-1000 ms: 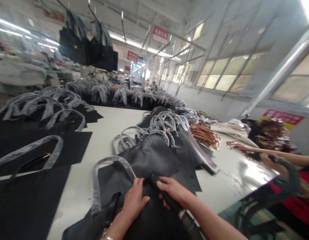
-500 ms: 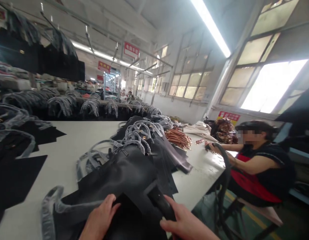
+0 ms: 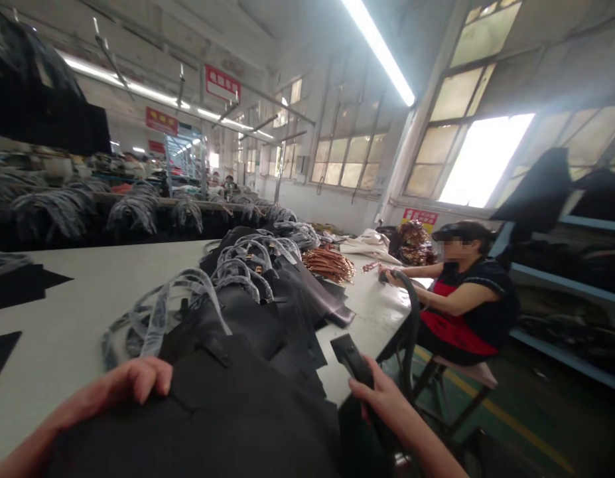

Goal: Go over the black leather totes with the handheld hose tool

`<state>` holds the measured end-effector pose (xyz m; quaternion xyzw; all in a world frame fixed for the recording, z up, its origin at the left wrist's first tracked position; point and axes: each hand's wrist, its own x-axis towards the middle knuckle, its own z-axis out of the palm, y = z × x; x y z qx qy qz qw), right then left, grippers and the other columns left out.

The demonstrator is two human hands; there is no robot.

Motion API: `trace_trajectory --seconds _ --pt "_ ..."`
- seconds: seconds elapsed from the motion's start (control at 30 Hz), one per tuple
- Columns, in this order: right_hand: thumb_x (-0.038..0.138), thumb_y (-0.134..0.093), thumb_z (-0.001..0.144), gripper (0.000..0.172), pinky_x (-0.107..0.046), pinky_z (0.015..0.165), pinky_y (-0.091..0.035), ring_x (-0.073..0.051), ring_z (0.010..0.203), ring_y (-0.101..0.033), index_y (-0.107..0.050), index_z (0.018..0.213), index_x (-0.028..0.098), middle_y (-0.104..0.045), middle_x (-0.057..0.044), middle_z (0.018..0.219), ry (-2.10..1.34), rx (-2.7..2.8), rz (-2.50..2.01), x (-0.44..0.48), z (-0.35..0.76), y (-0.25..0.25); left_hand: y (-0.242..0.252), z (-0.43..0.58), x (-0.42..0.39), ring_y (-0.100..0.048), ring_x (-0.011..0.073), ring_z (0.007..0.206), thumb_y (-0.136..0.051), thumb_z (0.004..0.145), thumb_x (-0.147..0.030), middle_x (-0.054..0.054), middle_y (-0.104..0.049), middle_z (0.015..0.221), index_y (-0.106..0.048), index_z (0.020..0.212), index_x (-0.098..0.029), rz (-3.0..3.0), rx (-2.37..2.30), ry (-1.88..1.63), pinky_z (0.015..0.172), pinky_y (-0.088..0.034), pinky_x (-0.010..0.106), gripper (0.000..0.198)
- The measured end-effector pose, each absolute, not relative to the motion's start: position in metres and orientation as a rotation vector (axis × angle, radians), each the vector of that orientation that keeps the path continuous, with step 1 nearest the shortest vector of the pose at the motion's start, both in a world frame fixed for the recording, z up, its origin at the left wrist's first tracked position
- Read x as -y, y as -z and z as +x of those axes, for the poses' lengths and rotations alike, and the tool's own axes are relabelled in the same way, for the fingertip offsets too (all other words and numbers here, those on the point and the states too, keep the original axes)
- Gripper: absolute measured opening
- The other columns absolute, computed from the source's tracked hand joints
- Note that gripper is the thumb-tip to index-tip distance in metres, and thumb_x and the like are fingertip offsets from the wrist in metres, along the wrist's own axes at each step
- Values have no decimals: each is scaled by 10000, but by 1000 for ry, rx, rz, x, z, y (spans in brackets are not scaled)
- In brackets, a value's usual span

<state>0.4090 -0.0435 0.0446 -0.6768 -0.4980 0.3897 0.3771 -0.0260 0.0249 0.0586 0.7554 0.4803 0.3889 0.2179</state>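
A black leather tote bag (image 3: pixel 188 425) lies flat under my hands at the near edge of the table. My left hand (image 3: pixel 123 388) rests on top of it with the fingers together, holding nothing. My right hand (image 3: pixel 381 398) grips a black leather strap (image 3: pixel 351 357), whose flat end sticks up above my thumb. Beyond the near bag lies a pile of black bags (image 3: pixel 282 292), their handles wrapped in clear plastic (image 3: pixel 188 292). The lower part of the strap is hidden behind my hand.
The white worktable (image 3: pixel 78 318) runs ahead, with a heap of copper-coloured straps (image 3: pixel 328 264) on it. A seated co-worker (image 3: pixel 466 299) at the right edge handles a black strap. Rows of wrapped bags stand at the back, and shelves (image 3: pixel 566 282) line the right wall.
The view has swung right, bringing the seated co-worker fully in. My left hand has slid left across the bag, and my right hand has moved right, with the strap's end now standing up.
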Motion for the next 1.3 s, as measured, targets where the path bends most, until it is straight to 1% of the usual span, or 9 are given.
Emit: trace_trajectory --seconds 0.17,0.3,0.4,0.57,0.73,0.93,1.13,1.2,1.3 --pt "486 -590 785 679 -223 424 -419 -135 433 -533 -355 1334 164 -516 84 501 -1049 1390 -1771 55 404 -37 -11 -32 21 -614 241 877 -514 768 -537 2 -680 897 -644 874 -236 1566 -1252 -668 817 -497 370 344" --pt "489 -607 778 712 -244 434 -436 -153 453 -553 -363 1358 154 -553 64 511 -1215 1554 -1770 51 381 -31 2 -34 37 -547 299 1169 -574 729 -399 64 -646 1215 -638 1139 -224 1856 -1661 -338 1060 -360 456 451" --pt "432 -615 792 685 -245 438 -452 -153 465 -572 -383 1374 154 -581 48 545 -1299 1696 -1745 45 352 -29 4 -14 41 -418 343 1312 -573 776 -331 95 -555 1355 -615 1213 -210 2031 -2002 -284 1122 -225 571 455" --pt "354 -600 812 571 -213 411 -453 -131 461 -586 -456 1344 204 -608 33 613 -1475 1870 -1679 24 307 -27 38 47 52 -393 265 1353 -514 869 -292 104 -428 1472 -548 1296 -175 2195 -1811 -568 1135 -325 450 444" --pt "377 -608 798 515 -196 383 -439 -118 434 -578 -510 1279 221 -601 29 634 -1552 1891 -1708 0 282 -26 81 66 59 -309 297 1402 -508 885 -292 102 -403 1491 -491 1355 -175 2334 -1697 -563 1164 -253 531 485" --pt "403 -603 802 448 -237 392 -458 -144 441 -592 -562 1208 219 -622 15 655 -1524 1987 -1628 -20 255 -19 86 60 59 -298 299 1405 -493 903 -322 98 -418 1482 -476 1365 -193 2394 -1673 -596 1170 -236 530 480" --pt "427 -597 831 639 -258 498 -491 -164 454 -604 -427 1385 157 -578 58 486 -988 1955 -1615 -24 237 -34 82 57 64 -322 279 1393 -522 901 -349 94 -420 1479 -484 1346 -196 2352 -1632 -732 1168 -257 508 473" --pt "426 -607 826 639 -255 488 -481 -161 441 -594 -441 1381 156 -563 68 467 -1049 2021 -1601 -19 237 -42 81 56 72 -386 280 1348 -551 884 -314 106 -450 1451 -515 1308 -194 2316 -1658 -786 1141 -302 517 443" --pt "386 -612 814 600 -228 417 -448 -134 419 -570 -472 1361 182 -591 57 548 -1426 2101 -1565 -8 237 -45 82 55 86 -506 285 1211 -552 883 -270 112 -560 1327 -571 1231 -201 2222 -1785 -828 1067 -378 527 354"
